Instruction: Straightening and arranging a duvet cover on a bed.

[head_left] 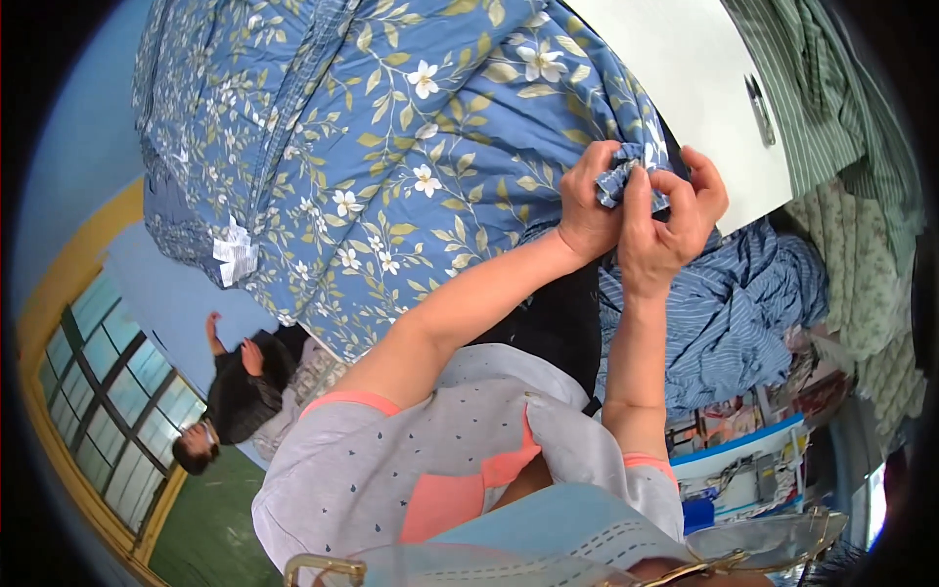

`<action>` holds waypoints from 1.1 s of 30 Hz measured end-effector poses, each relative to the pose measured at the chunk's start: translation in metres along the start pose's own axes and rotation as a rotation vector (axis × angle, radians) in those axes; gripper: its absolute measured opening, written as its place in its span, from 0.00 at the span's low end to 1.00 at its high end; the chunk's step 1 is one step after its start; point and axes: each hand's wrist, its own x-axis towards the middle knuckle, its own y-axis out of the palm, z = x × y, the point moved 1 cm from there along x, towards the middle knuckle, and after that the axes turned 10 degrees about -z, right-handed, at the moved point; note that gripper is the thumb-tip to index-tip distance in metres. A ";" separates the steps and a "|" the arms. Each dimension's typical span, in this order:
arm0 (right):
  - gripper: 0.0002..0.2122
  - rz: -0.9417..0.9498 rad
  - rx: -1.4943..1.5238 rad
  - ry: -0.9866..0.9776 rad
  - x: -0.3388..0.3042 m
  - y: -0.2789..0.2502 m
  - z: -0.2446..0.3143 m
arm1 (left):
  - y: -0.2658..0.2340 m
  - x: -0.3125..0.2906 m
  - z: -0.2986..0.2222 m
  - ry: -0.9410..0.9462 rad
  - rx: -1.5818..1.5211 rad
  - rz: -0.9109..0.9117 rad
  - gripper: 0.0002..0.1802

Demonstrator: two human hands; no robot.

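A large blue floral cloth (pixel 421 127) with white blossoms and olive leaves spreads across the table before me. A bunched corner of its edge (pixel 616 181), showing striped fabric, is gathered between my hands. My left hand (pixel 590 201) is closed on that edge with curled fingers. Close beside it, my right hand (pixel 670 220) pinches the same bunch between thumb and bent fingers, its outer fingers raised. What lies right under the fingertips is partly hidden. A white label (pixel 235 252) is on the cloth at the far left.
A white tabletop (pixel 685 68) bears a small metal tool (pixel 760 110), perhaps snips. Green striped cloth (pixel 802 88) hangs at the right, with crumpled blue striped cloth (pixel 724 313) below. A blue-edged shelf (pixel 743 450) stands lower right. Another person (pixel 249 391) is at the left.
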 end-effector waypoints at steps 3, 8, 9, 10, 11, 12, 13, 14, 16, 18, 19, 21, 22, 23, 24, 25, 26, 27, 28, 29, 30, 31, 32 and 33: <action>0.08 0.073 0.069 -0.035 0.010 -0.006 -0.007 | -0.013 0.012 -0.002 -0.123 -0.214 0.044 0.12; 0.14 0.099 0.182 0.080 0.006 0.000 -0.022 | -0.024 0.015 0.012 -0.272 -0.331 0.076 0.08; 0.17 0.099 0.190 0.093 0.006 0.002 -0.023 | -0.023 0.016 0.011 -0.275 -0.340 0.086 0.08; 0.17 0.093 0.179 0.094 0.005 0.003 -0.024 | -0.022 0.017 0.010 -0.280 -0.385 0.083 0.08; 0.19 0.137 0.181 0.110 0.002 0.006 -0.024 | -0.023 0.018 0.009 -0.284 -0.425 0.077 0.09; 0.22 0.182 0.184 0.126 0.001 0.009 -0.024 | -0.024 0.018 0.006 -0.275 -0.388 0.067 0.10; 0.22 0.179 0.183 0.130 0.000 0.011 -0.024 | -0.025 0.018 0.003 -0.276 -0.387 0.073 0.10; 0.23 0.159 0.126 0.072 0.000 0.013 -0.025 | -0.025 0.021 -0.002 -0.278 -0.425 0.071 0.11; 0.22 0.077 0.064 0.014 0.001 0.019 -0.022 | -0.023 0.020 -0.004 -0.308 -0.480 0.060 0.10; 0.21 0.043 0.003 -0.035 -0.002 0.020 -0.029 | -0.024 0.018 -0.005 -0.242 -0.370 0.074 0.10; 0.19 0.013 -0.059 -0.089 -0.002 0.020 -0.032 | -0.025 0.017 -0.006 -0.176 -0.263 0.083 0.11; 0.17 -0.110 -0.059 -0.119 0.014 0.015 -0.033 | -0.026 0.014 -0.002 -0.132 -0.185 0.086 0.13; 0.14 -0.147 0.046 -0.030 0.016 0.013 -0.033 | -0.026 0.012 -0.002 -0.074 -0.147 0.096 0.14; 0.11 -0.183 0.150 0.058 0.016 0.011 -0.032 | -0.024 0.010 -0.004 -0.016 -0.110 0.106 0.15; 0.11 -0.183 0.151 0.056 0.013 0.010 -0.030 | -0.021 0.011 -0.009 0.000 -0.127 0.080 0.17; 0.09 -0.134 0.300 0.232 0.008 0.010 -0.030 | -0.021 0.009 -0.007 0.000 -0.127 0.078 0.17; 0.07 -0.083 0.446 0.405 0.005 0.009 -0.032 | -0.019 0.006 -0.004 -0.046 -0.154 0.085 0.18; 0.07 -0.081 0.445 0.399 0.001 0.009 -0.035 | -0.018 0.002 -0.001 -0.093 -0.180 0.092 0.20; 0.07 -0.043 0.570 0.526 -0.004 0.009 -0.041 | -0.018 -0.003 0.002 -0.132 -0.166 0.108 0.24; 0.08 -0.005 0.693 0.658 -0.012 0.009 -0.046 | -0.020 -0.006 0.003 -0.135 -0.168 0.108 0.24; 0.11 0.029 0.827 0.725 -0.017 0.012 -0.051 | -0.022 -0.008 0.004 -0.203 -0.219 0.153 0.27; 0.11 0.031 0.823 0.729 -0.022 0.013 -0.057 | -0.025 -0.011 0.006 -0.271 -0.269 0.198 0.30; 0.11 -0.023 0.880 0.802 -0.021 0.015 -0.054 | -0.028 -0.010 0.005 -0.307 -0.362 0.243 0.33; 0.12 -0.079 0.936 0.875 -0.022 0.016 -0.052 | -0.032 -0.011 0.005 -0.313 -0.360 0.244 0.33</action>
